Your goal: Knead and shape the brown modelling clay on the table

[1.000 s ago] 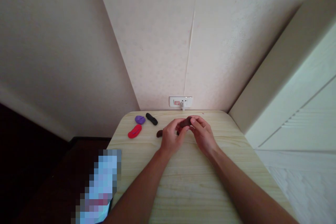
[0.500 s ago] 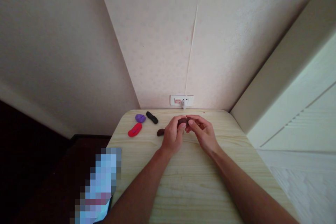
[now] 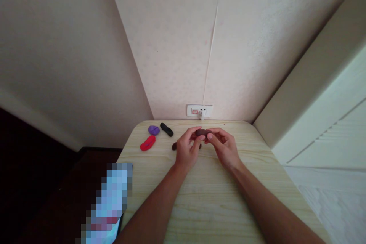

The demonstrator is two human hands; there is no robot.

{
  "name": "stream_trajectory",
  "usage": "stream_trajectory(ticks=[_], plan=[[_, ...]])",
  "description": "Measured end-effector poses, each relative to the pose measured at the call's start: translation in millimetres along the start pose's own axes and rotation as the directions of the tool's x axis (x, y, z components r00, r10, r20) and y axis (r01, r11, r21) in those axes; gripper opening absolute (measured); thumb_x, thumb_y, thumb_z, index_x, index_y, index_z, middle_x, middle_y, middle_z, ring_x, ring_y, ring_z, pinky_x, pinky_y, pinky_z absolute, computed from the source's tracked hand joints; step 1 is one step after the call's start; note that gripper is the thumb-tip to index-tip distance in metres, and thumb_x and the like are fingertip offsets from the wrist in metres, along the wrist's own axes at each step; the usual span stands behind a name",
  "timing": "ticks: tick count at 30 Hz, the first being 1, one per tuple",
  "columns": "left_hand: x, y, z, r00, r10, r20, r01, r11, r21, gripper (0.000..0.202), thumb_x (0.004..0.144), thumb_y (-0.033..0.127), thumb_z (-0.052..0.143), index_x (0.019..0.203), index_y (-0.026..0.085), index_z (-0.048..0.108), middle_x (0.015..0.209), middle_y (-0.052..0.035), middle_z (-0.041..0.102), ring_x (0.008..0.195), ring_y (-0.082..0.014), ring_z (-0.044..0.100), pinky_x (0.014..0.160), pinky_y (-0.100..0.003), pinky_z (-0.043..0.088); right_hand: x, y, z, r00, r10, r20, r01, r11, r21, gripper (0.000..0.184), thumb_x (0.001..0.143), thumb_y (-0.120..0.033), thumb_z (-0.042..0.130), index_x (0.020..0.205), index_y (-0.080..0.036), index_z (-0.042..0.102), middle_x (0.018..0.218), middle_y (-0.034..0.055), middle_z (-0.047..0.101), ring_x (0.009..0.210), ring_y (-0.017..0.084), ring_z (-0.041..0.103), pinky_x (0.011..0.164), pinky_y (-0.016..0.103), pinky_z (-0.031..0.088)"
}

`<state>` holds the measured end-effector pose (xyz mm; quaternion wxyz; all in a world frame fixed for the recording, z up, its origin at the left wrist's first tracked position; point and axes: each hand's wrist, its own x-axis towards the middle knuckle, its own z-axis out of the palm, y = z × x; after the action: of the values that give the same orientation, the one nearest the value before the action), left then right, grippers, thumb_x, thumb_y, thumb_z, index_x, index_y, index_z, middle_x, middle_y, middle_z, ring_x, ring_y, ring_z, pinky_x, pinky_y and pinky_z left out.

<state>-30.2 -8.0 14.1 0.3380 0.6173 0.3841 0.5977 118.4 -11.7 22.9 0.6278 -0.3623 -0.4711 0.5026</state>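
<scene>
A dark brown piece of modelling clay (image 3: 202,132) is held just above the table between my two hands. My left hand (image 3: 187,146) is closed on its left end, thumb in front and fingers behind. On its right end, my right hand (image 3: 224,145) pinches with the thumb and fingers. More brown clay (image 3: 174,146) lies on the table, mostly hidden behind my left hand. Further left rest a purple lump of clay (image 3: 153,130), a black clay roll (image 3: 167,129) and a red clay piece (image 3: 148,143) with a purple streak.
The pale wood-grain table (image 3: 211,206) meets the wall at the back. A white socket (image 3: 199,111) with a plug and a cable sits low on that wall. A pixelated, bright screen-like object (image 3: 110,202) is at the left edge. A cream cabinet (image 3: 323,95) stands on the right.
Both hands still hold the brown clay, with small shifts of the fingers. A bit of the brown clay on the table now shows between my hands. The whole view has shifted slightly.
</scene>
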Motion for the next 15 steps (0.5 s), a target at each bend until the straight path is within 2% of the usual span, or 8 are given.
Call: stream_trajectory(ticks=[2,5,7,10,12,15], plan=[[0.8,-0.4,2.5,1.0,-0.026,-0.004,0.026,0.996,-0.082,0.033,0.095,0.04,0.068,0.122,0.02,0.068,0.105,-0.0086,0.075,0.091,-0.0197,0.072,0.08,-0.03,0.06,-0.3,0.9,0.6,1.0,-0.004,-0.014,0.004,1.0,0.006,0.028,0.076,-0.04,0.09,0.096,-0.023,0.079,0.084,0.0027,0.078,0.074,0.016,0.069,0.076,0.031,0.058],[3.5,-0.4,6.4,0.999,-0.037,-0.006,0.035,0.975,-0.218,0.041,0.094,0.043,0.069,0.128,0.02,0.065,0.119,-0.0124,0.071,0.104,-0.0227,0.069,0.081,-0.031,0.06,-1.6,3.2,3.6,1.0,0.001,-0.024,0.0,1.0,0.016,0.034,0.075,-0.041,0.09,0.101,-0.024,0.078,0.093,0.0045,0.08,0.083,0.019,0.073,0.084,0.036,0.059],[5.8,0.7,6.9,1.0,-0.008,0.001,0.008,0.973,-0.231,0.038,0.095,0.044,0.068,0.123,0.02,0.067,0.121,-0.0129,0.069,0.108,-0.0237,0.068,0.083,-0.032,0.06,-2.8,4.1,5.8,1.0,0.01,-0.004,-0.01,1.0,0.012,0.036,0.076,-0.043,0.089,0.103,-0.024,0.076,0.098,0.0059,0.081,0.089,0.022,0.075,0.088,0.039,0.059],[7.8,3.5,4.1,0.996,0.084,0.006,-0.083,0.989,-0.121,0.026,0.097,0.041,0.066,0.111,0.02,0.071,0.115,-0.0106,0.069,0.107,-0.0231,0.067,0.088,-0.034,0.058,-4.6,2.8,7.1,0.999,0.013,0.037,-0.011,1.0,-0.028,0.033,0.079,-0.042,0.087,0.104,-0.024,0.075,0.101,0.0069,0.081,0.093,0.024,0.076,0.09,0.042,0.059],[7.4,5.8,1.6,0.99,0.137,0.017,-0.136,0.99,-0.02,0.022,0.098,0.037,0.065,0.11,0.02,0.071,0.112,-0.0093,0.071,0.107,-0.023,0.067,0.094,-0.035,0.055,-6.2,0.4,6.4,0.999,-0.008,0.045,0.011,0.997,-0.074,0.029,0.08,-0.04,0.085,0.103,-0.024,0.077,0.103,0.0072,0.081,0.096,0.024,0.074,0.092,0.041,0.058],[4.4,8.7,-0.1,0.99,0.128,0.054,-0.131,0.989,0.065,0.021,0.098,0.034,0.064,0.115,0.02,0.067,0.112,-0.0084,0.074,0.106,-0.0221,0.069,0.096,-0.036,0.053,-9.2,-4.2,4.7,0.997,-0.071,0.018,0.073,0.988,-0.136,0.025,0.085,-0.039,0.081,0.106,-0.026,0.078,0.109,0.0067,0.078,0.101,0.023,0.07,0.092,0.038,0.056]])
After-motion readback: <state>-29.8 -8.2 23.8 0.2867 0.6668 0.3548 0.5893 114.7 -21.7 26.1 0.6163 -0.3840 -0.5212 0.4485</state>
